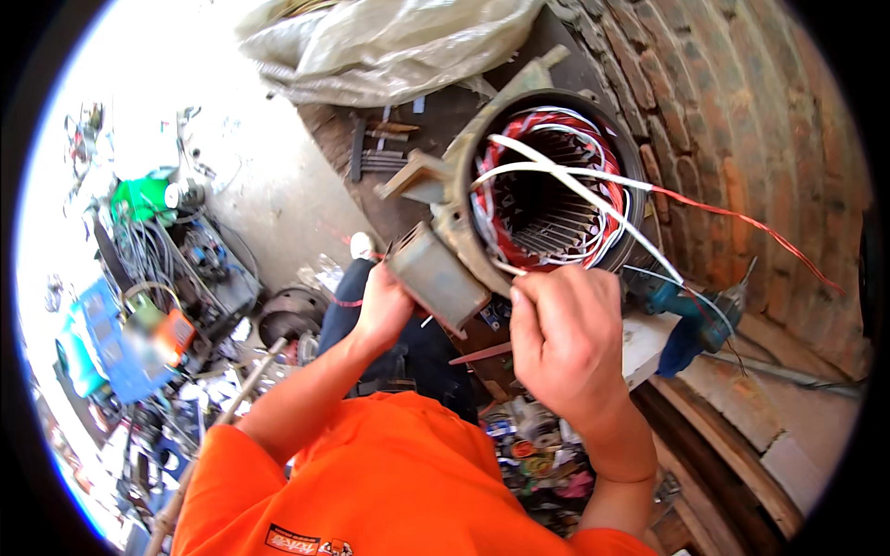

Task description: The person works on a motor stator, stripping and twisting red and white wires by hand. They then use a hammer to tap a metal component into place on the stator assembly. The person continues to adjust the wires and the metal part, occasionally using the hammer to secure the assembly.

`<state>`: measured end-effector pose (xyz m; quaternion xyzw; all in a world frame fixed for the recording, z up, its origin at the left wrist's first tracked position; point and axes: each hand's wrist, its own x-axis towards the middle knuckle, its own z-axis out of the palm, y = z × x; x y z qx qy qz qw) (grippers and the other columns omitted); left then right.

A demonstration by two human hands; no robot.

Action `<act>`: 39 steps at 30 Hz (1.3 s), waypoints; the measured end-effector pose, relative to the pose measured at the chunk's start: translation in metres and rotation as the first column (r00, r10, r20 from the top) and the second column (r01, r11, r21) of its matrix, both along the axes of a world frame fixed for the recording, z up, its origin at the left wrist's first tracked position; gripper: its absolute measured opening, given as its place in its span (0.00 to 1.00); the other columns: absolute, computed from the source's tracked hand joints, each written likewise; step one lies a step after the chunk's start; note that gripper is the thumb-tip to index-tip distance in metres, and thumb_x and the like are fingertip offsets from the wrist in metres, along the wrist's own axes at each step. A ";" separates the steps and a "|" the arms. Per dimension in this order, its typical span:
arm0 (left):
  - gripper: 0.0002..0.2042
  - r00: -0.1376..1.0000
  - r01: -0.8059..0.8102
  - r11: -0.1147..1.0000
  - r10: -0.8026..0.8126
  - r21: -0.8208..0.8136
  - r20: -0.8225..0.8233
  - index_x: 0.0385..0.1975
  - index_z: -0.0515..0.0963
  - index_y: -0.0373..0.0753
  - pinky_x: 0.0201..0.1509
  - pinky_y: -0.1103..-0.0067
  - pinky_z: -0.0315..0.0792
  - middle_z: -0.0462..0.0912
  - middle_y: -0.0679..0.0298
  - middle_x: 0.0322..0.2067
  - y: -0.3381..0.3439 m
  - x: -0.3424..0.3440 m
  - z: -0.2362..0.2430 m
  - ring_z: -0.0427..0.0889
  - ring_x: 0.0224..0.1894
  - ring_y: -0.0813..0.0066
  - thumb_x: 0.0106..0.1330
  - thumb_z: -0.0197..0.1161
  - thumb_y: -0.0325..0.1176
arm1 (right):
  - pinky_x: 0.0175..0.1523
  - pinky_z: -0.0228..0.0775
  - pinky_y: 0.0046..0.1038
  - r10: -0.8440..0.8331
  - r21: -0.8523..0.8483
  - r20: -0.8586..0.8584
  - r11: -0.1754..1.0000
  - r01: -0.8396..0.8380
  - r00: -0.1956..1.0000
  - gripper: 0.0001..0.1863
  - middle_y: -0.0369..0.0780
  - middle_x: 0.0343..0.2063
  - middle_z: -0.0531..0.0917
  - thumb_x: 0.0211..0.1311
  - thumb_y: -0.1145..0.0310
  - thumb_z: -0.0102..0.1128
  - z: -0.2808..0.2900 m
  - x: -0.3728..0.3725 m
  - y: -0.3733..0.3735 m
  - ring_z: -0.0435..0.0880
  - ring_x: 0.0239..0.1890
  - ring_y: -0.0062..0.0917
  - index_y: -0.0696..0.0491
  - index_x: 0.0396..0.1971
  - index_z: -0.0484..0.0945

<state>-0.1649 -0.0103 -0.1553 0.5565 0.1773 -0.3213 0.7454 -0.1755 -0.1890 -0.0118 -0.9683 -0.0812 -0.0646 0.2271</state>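
Note:
A motor stator [638, 176] lies with its round opening facing up, ringed inside by red and white windings [496, 222]. My right hand [570, 338] is closed at its lower rim, thumb and forefinger pinching a short white sleeved lead [506, 268]. The grey terminal box [440, 278] juts from the housing on the left. Against its outer end my left hand [382, 304] is curled; its fingertips are hidden, and a thin red wire [348, 302] shows beside it. Two white sleeves [584, 193] cross over the opening, one with twisted red wire [746, 220] trailing right.
A teal power tool [691, 301] lies right of the stator, near the brick wall [742, 120]. Behind is a pale plastic sheet [399, 46]; slim tools and strips [382, 148] lie left of the stator. Cables, parts and a green object [141, 197] clutter the left floor.

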 end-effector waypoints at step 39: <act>0.13 0.689 0.656 0.668 -0.720 0.351 0.083 0.50 0.71 0.33 0.48 0.72 0.75 0.78 0.58 0.46 0.033 0.010 -0.012 0.79 0.45 0.68 0.67 0.53 0.29 | 0.32 0.55 0.24 0.166 0.115 0.110 0.977 -0.178 0.980 0.08 0.31 0.21 0.73 0.42 0.71 0.61 -0.026 0.008 -0.035 0.68 0.20 0.18 0.55 0.25 0.79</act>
